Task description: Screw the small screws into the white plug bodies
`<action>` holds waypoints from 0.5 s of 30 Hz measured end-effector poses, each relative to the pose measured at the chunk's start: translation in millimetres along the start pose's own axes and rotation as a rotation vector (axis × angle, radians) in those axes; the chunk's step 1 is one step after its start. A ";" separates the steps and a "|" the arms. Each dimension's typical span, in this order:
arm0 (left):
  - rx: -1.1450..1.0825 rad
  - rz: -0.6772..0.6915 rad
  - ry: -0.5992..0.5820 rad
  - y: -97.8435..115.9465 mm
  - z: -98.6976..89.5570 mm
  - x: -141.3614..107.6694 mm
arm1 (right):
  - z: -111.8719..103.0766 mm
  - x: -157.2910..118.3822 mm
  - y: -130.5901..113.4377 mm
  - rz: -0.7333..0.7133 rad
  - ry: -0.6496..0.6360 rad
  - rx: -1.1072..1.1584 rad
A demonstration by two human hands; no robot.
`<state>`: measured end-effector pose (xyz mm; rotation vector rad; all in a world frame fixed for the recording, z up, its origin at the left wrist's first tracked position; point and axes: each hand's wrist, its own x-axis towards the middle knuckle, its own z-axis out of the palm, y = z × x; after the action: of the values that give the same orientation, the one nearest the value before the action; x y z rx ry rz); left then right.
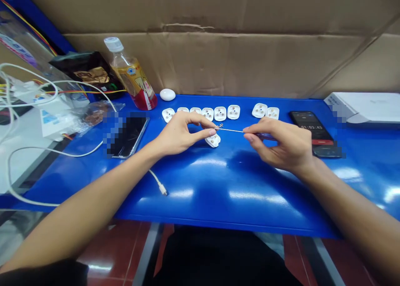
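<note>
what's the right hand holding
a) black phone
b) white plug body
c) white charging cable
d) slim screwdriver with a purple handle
d, the right hand pinches the slim screwdriver by its purple handle, with the thin metal shaft pointing toward the left hand.

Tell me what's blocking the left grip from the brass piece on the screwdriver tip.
Nothing visible stands between them. The fingertips of the left hand sit right beside the small brass piece at the end of the screwdriver shaft. A white plug base lies just below, not in the gap.
</note>
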<state>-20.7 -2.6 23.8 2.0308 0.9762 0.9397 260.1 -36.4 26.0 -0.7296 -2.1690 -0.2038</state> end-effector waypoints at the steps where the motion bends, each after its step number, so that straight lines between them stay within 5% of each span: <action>1: 0.011 0.006 0.000 0.5 0.2 -0.1 | -0.2 -0.1 0.1 0.008 -0.014 0.000; 7: 0.091 0.086 0.009 0.3 -1.2 -1.3 | -1.3 -0.3 1.7 0.006 -0.038 0.023; 12: 0.214 0.299 -0.064 -2.0 -4.7 -0.9 | -4.7 -1.2 2.9 -0.002 -0.100 0.029; 15: 0.306 0.368 -0.009 -5.5 -4.1 -1.7 | -4.6 0.2 0.0 -0.032 -0.079 0.022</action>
<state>-26.7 -0.3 20.9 2.5307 0.7924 1.0149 263.0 -38.0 29.1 -0.7021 -2.2552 -0.1701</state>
